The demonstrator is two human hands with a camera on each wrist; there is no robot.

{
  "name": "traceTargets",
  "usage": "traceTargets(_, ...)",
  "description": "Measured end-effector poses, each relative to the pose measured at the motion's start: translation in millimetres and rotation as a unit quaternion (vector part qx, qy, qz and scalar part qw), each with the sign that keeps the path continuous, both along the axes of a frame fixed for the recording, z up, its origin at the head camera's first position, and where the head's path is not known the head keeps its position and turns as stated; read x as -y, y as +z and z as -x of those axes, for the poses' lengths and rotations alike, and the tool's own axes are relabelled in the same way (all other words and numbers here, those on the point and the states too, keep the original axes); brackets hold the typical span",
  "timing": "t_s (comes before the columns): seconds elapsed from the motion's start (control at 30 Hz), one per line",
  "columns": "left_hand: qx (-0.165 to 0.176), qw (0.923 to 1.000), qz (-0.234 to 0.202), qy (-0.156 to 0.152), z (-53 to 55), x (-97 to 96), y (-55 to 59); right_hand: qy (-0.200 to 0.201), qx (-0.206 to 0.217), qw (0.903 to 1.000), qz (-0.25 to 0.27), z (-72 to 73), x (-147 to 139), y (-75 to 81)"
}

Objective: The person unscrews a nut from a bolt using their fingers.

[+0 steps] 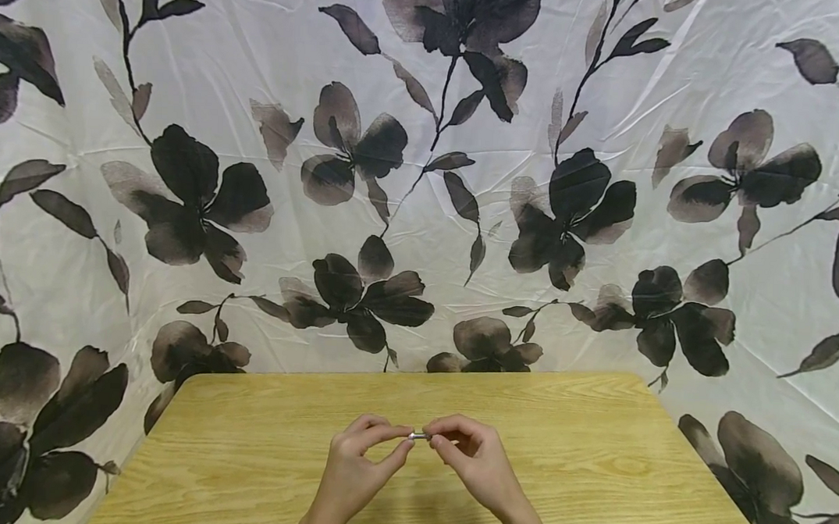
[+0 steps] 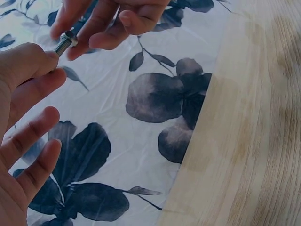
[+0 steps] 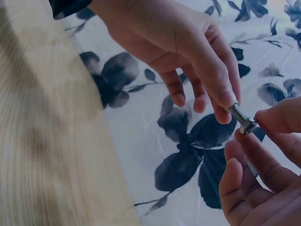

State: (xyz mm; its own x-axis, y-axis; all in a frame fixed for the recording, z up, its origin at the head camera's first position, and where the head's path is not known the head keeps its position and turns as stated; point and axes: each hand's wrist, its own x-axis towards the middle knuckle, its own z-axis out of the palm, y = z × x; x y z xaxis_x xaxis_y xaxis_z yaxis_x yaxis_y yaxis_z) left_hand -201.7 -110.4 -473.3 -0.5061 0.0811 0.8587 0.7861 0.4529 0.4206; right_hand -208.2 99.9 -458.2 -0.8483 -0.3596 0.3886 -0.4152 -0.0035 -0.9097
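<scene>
A small silver metal bolt (image 1: 419, 436) lies roughly level between the two hands, just above the table. In the left wrist view its threaded shank (image 2: 62, 46) shows, with a wider hex-shaped piece at the end toward the right hand. Whether that piece is the bolt's head or a nut, I cannot tell. My left hand (image 1: 357, 464) pinches the threaded end between thumb and forefinger. At the hex end, my right hand (image 1: 479, 462) pinches with thumb and fingertip, as the right wrist view shows around the hex piece (image 3: 248, 126). Both hands' fingertips hide the bolt's ends.
Below the hands is a light wood-grain table (image 1: 243, 442) with rounded far corners. White cloth (image 1: 462, 240) with dark flowers hangs behind it and down both sides. A dark cuff or band (image 3: 68, 7) edges the left wrist.
</scene>
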Motion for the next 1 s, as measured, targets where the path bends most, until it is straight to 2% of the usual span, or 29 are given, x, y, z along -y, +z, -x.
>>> traceTargets(0.13, 0.005, 1.0000, 0.001, 0.002, 0.0, 0.4, 0.2, -0.014, 0.007, 0.9999, 0.005, -0.7, -0.4, 2.4)
traceTargets(0.33, 0.007, 0.9999, -0.001, 0.007, -1.6, -0.3, 1.2, -0.067, 0.068, 0.9951, -0.028, 0.0, -1.3, 6.4)
traceTargets(0.5, 0.019, 0.9998, -0.003, 0.009, -2.8, -1.4, 1.1, -0.064, 0.097, 0.9917, -0.055, 1.0, -2.0, 6.3)
traceTargets(0.77, 0.008, 0.9999, -0.003, 0.007, -2.1, -1.2, 0.8, -0.040, 0.094, 0.9934, -0.052, 0.7, -3.5, 5.5)
traceTargets(1.0, 0.017, 0.9998, 0.003, 0.009, -2.8, -0.9, 0.1, -0.037, 0.071, 0.9959, -0.042, 0.2, -3.7, 5.3)
